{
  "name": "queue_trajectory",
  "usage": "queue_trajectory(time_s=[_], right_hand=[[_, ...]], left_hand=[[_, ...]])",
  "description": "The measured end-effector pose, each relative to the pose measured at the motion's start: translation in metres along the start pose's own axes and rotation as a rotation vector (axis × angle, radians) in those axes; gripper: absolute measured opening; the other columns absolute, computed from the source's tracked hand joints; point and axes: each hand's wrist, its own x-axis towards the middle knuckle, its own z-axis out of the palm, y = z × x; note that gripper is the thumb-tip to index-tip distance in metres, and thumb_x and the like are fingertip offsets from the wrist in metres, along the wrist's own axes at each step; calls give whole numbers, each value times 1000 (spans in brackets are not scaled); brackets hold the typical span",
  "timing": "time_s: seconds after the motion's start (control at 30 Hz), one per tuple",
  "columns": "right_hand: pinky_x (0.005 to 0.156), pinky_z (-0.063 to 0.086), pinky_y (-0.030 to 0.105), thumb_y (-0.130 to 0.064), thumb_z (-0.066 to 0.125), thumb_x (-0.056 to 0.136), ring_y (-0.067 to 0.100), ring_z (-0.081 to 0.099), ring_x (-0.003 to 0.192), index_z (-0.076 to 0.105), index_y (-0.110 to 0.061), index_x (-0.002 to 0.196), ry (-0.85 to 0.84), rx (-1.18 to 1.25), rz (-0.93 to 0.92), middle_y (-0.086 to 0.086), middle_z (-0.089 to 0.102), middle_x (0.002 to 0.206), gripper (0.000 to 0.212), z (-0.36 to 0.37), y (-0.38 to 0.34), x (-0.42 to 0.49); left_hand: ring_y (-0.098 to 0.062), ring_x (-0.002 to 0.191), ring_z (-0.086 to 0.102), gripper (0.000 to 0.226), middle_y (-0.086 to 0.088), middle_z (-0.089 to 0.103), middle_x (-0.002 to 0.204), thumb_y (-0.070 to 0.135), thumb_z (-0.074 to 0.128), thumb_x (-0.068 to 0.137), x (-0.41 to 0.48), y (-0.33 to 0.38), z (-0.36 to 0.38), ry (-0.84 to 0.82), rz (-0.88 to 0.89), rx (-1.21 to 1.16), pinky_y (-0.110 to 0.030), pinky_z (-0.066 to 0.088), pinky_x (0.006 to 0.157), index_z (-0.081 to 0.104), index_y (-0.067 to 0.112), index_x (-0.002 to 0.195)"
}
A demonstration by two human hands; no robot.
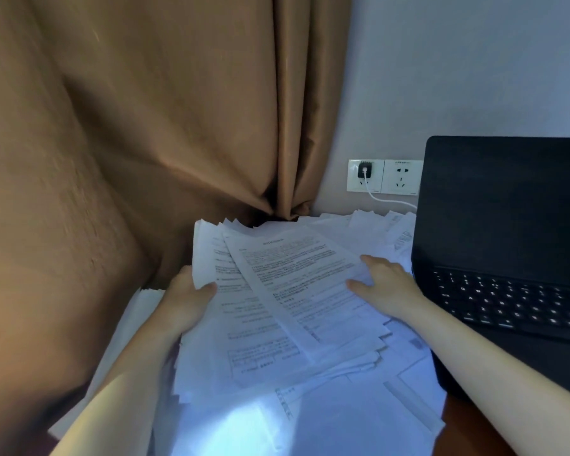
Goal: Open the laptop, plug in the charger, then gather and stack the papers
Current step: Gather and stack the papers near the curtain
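A thick, uneven bundle of printed white papers (pixel 287 301) sits between my hands above more loose sheets (pixel 336 419) spread over the desk. My left hand (pixel 186 299) grips the bundle's left edge, thumb on top. My right hand (pixel 384 283) lies on the bundle's right edge with fingers spread over the top sheet. The black laptop (pixel 507 251) stands open at the right, its screen dark. A black charger plug (pixel 364 170) is in the left wall socket, and its white cable (pixel 389 200) runs toward the laptop.
A brown curtain (pixel 129 143) hangs close along the left and behind the papers. A second, free socket (pixel 401 176) is next to the plug. More sheets (pixel 375 222) lie at the back by the wall. A strip of wooden desk (pixel 468 429) shows at the lower right.
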Motion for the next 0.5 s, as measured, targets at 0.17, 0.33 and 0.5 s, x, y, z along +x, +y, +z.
queue_trajectory(time_s=[0.17,0.33,0.5], right_hand=[[90,44,30,-28,64,88,24,53,109,34,-6,141,-37,257,67,9,58,116,65,-7,-13,6],[60,36,16,-3,51,91,8,44,63,50,-11,135,-39,369,-70,0,49,70,44,10,-24,1],[67,25,17,8,36,88,12,33,67,53,10,114,34,340,-93,4,37,73,32,13,-11,8]], left_hand=[[-19,95,53,23,-7,57,109,6,46,96,7,-6,-1,18,5,39,-29,43,79,53,5,118],[-18,79,55,16,-7,58,100,13,39,100,10,-5,1,50,-68,-37,-26,41,61,53,10,107],[-25,83,61,22,-9,64,96,23,40,100,6,-5,2,7,-138,-143,-28,46,66,57,11,106]])
